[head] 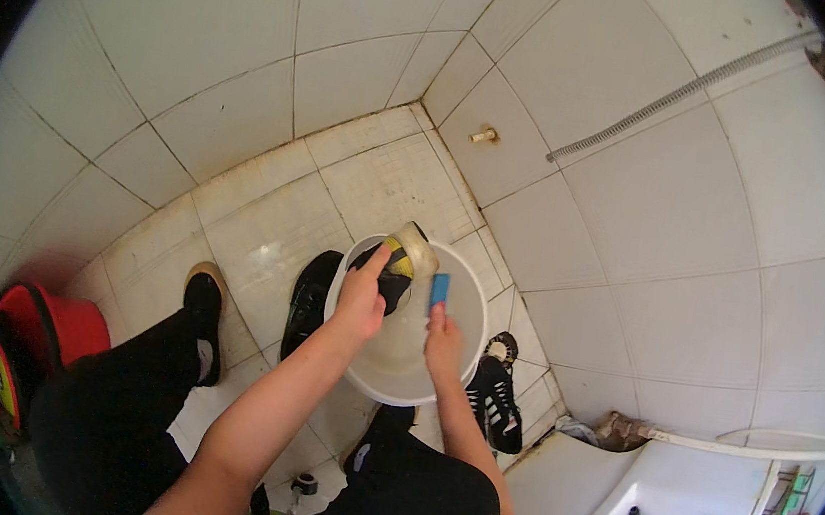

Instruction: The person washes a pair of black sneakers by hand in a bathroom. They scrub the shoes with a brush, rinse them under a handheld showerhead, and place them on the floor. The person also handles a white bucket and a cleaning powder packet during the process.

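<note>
A round white basin (485, 295) stands on the tiled floor between the person's legs, with cloudy water in it. Over its left side, my left hand (365, 290) grips a dark shoe (400, 264) with yellow trim, its pale sole turned up and to the right. My right hand (443, 336) pinches a blue block-like thing (439, 294) over the basin's right half; whether it is a brush or a sponge, I cannot tell. The blue thing and the shoe are apart.
A black shoe (310, 296) lies against the basin's left. Black shoes with white stripes (499, 402) stand to its right. A red bucket (85, 321) is at far left. Tiled walls meet ahead, with a short pipe stub (482, 136) and a corrugated hose (647, 110) on the right one.
</note>
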The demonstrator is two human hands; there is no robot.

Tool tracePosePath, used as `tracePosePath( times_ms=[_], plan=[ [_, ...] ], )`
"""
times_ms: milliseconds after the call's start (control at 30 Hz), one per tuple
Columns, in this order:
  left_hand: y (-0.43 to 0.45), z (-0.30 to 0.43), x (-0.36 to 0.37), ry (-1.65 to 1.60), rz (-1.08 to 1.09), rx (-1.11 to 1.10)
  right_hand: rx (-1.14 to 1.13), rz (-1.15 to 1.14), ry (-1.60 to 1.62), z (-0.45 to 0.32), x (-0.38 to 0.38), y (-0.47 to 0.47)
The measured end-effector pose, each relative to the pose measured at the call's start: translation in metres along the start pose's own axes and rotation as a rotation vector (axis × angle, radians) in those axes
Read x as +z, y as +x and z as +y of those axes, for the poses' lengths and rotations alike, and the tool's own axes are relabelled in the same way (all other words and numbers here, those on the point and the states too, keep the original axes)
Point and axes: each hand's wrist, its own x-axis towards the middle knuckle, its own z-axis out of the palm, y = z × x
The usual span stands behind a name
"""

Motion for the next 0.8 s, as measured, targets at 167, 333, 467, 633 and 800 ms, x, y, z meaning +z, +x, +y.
tracePosePath(
  times_ms=[167,333,467,633,800],
  plan=[
    [-0.028,-0.058,0.030,0.212,0.090,0.100,-0.330,0.150,-0.455,-0.070,-0.063,-0.028],
    [-0.030,-0.065,0.026,0.194,0.071,0.023,-0.336,0.181,-0.465,-0.072,-0.055,-0.004],
    [-0.007,-0.097,0.006,0.414,0.049,0.274,-0.260,0.123,-0.513,-0.083,-0.052,0.004],
    [-0.025,-0.112,-0.005,0.905,0.077,0.471,-0.208,0.168,-0.659,-0.096,-0.068,0.026],
    [-0.035,-0.103,0.001,0.680,0.036,0.348,-0.187,0.132,-0.766,-0.067,-0.071,-0.039]
  ],
)
